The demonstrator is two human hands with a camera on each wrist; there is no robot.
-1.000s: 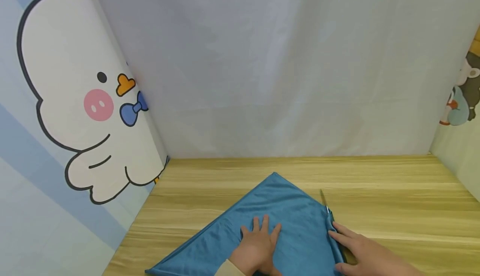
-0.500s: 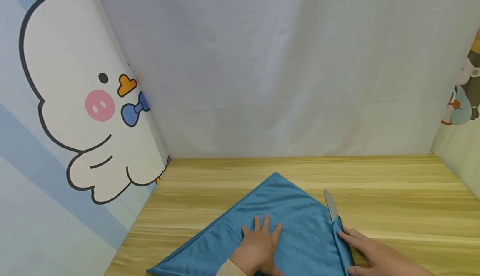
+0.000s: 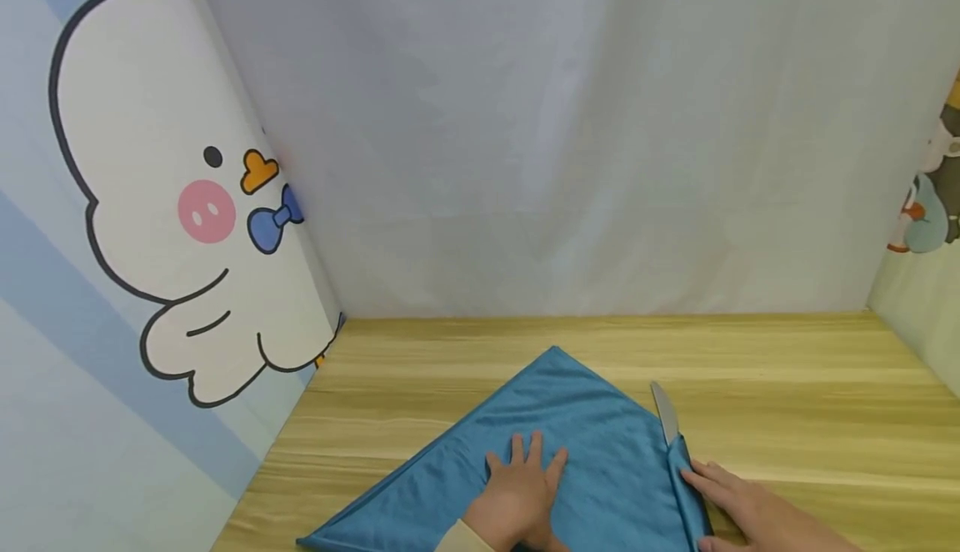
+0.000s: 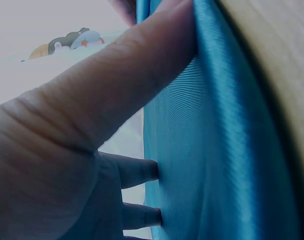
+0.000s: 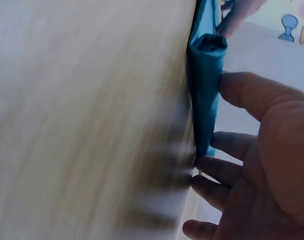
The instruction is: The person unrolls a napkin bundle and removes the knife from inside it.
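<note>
A blue satin-like cloth (image 3: 600, 452), folded to a point at the back, lies on the table. My left hand (image 3: 517, 494) rests on its middle with fingers spread; in the left wrist view the thumb (image 4: 137, 60) lies along the cloth. A knife's silvery blade (image 3: 663, 410) sticks out beyond the cloth's right side, its other end hidden under the rolled edge (image 3: 684, 485). My right hand (image 3: 750, 510) touches that roll from the right. In the right wrist view the thumb (image 5: 242, 92) and fingertips meet the roll with the fingers loosely extended.
The wood-grain table (image 3: 810, 385) reaches back to a pale grey curtain (image 3: 585, 135). At the left hangs a panel with a white cartoon bird (image 3: 135, 160). Another printed panel (image 3: 926, 218) stands at the right.
The right hand and rolled edge have shifted slightly right. The knife blade, seen edge-on a second ago, now shows its flat side. The left hand has stayed on the cloth.
</note>
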